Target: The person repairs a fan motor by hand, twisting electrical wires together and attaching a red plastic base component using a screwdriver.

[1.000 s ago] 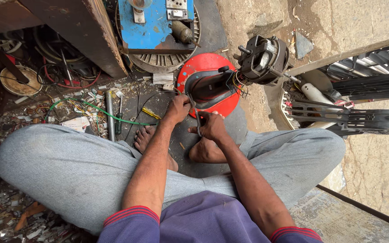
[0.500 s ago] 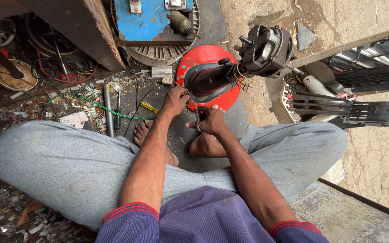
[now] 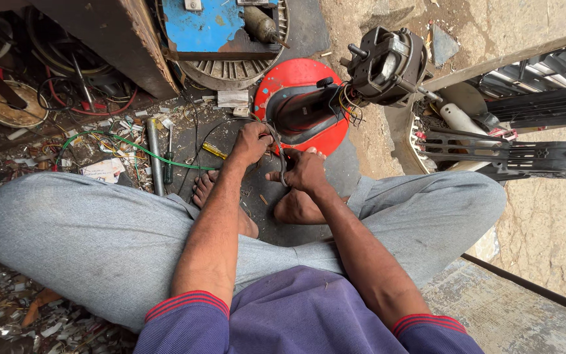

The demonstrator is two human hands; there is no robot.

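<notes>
Right, the person sits cross-legged on the floor (image 3: 309,216), and both hands meet over a dark cable (image 3: 282,160) that runs up toward the round red base (image 3: 299,75) of a fan stand. The left hand (image 3: 251,143) has its fingers curled tight round the cable's upper stretch; the right hand (image 3: 306,172) is closed round the lower stretch, thumb pointing across at nine o'clock. The cable loops between them, just at six o'clock of the red base.

To do this well, I'd judge the grip wants to stay close to the working point, the two hands near each other so the cable doesn't whip, and the pull kept gentle, since coloured leads (image 3: 347,108) hang loose from the black fan motor (image 3: 388,65) at two o'clock and a hard tug could strain them.

Now the paper and packets: a small pale folded card (image 3: 232,98) lies at eleven o'clock of the hands, touching the red base's edge. A white printed slip (image 3: 103,170) sits among the scraps at nine o'clock, near a green wire (image 3: 132,147). Its print is too small to make out. A small yellow piece (image 3: 215,151) lies just beside the left hand, and a metal tube (image 3: 155,157) further left.
</notes>
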